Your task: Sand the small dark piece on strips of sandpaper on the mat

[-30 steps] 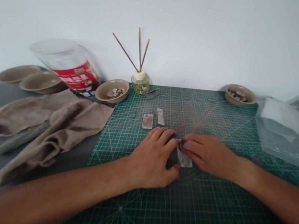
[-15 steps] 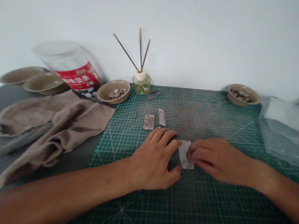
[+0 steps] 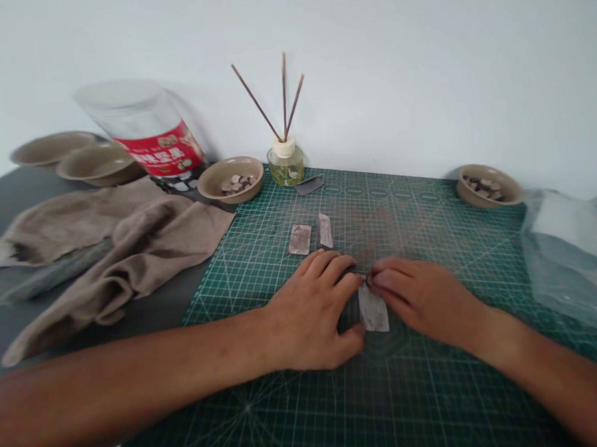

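Note:
On the green cutting mat (image 3: 437, 389) lies a small pale grey rectangle (image 3: 374, 313) with a worn, scuffed surface, like a piece of sandpaper. My left hand (image 3: 316, 312) rests palm down to its left, fingers apart; index fingertip and thumb touch its left edge. My right hand (image 3: 416, 287) is closed in a pinch over its upper right corner. Something small and dark shows at those fingertips, too hidden to name. Beyond my left hand lie a brownish rectangle (image 3: 300, 239) and a narrower pale strip (image 3: 325, 231).
Small bowls of chips (image 3: 231, 180) (image 3: 489, 187) flank a reed diffuser (image 3: 285, 164) and a dark grey scrap (image 3: 310, 185). Leftward are a brown cloth (image 3: 144, 251), a red-labelled jar (image 3: 159, 151) and two stacked-looking bowls (image 3: 98, 166). A clear plastic bag (image 3: 570, 256) lies right.
My right hand has slid away from me along the grey rectangle, from its middle right side to its upper end. My left hand keeps its place. The view has shifted slightly.

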A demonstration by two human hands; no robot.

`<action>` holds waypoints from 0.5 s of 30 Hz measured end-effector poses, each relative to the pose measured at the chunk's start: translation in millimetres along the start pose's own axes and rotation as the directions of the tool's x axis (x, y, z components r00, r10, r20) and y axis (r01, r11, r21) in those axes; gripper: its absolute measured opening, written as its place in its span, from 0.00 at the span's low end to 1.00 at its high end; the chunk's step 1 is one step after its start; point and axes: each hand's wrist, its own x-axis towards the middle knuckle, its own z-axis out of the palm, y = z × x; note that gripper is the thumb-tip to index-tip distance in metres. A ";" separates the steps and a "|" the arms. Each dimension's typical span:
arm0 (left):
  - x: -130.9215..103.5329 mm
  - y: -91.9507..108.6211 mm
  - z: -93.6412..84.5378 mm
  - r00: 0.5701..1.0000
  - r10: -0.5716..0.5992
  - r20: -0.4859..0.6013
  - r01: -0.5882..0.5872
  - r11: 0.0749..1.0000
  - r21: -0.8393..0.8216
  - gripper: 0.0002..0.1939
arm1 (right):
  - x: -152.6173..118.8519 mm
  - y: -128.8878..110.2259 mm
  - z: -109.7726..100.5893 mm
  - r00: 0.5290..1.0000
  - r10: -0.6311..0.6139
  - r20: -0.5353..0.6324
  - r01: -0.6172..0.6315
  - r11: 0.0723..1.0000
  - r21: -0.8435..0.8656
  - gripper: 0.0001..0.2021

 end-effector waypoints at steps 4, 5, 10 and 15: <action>0.2 0.4 -0.1 1.000 0.004 -0.008 -0.004 1.000 -0.014 0.27 | -1.7 -3.3 -1.6 0.993 -0.059 0.107 0.048 0.994 0.101 0.06; 0.3 0.5 -0.2 1.000 0.010 -0.007 -0.010 1.000 -0.017 0.26 | -1.4 -4.9 -1.0 0.989 -0.090 0.118 0.077 0.991 0.112 0.06; 0.1 0.1 -0.5 1.000 0.000 -0.009 0.000 1.000 -0.016 0.26 | 3.7 -0.9 -1.0 1.000 0.026 0.017 -0.026 1.000 0.007 0.08; -0.4 -0.9 -0.1 1.000 0.010 -0.005 -0.010 1.000 -0.028 0.27 | 1.6 -2.3 -3.1 0.990 -0.067 0.127 0.053 0.992 0.111 0.06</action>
